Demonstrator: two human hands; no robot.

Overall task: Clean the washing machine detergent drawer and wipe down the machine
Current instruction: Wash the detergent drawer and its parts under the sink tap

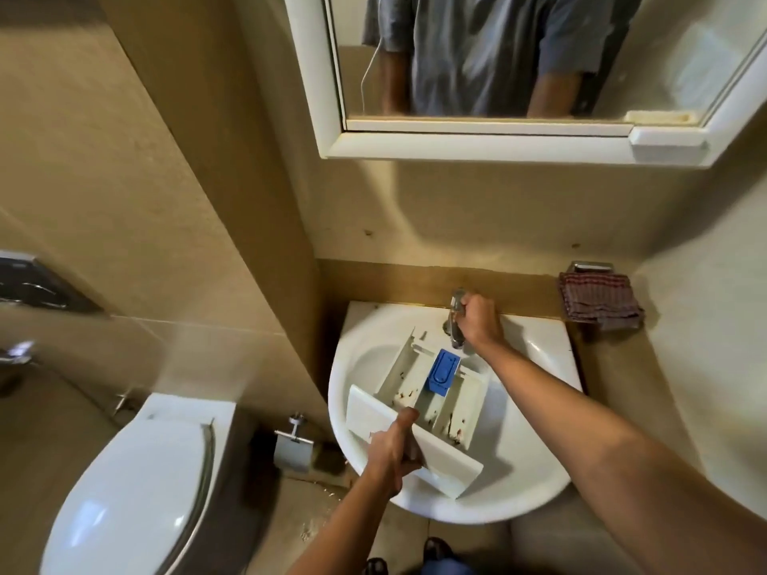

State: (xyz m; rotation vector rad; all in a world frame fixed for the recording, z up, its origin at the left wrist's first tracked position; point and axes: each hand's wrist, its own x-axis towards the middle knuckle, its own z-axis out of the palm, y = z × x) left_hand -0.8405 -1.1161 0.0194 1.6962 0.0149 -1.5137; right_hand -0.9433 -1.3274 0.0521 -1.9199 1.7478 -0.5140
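Head view: I log left hand (391,451) clamped on detergent drawer (451,461) in sink (537,346), right hand (481,321) curled round tap (455,325).

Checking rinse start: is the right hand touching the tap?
Touching. Head view: the right hand grips the chrome tap at the back of the basin, fingers curled round it, no gap.

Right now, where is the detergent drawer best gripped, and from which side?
Grip the detergent drawer by its front panel, from the near side, as the left hand does: that broad slab faces the person, while the soiled compartments point toward the tap.
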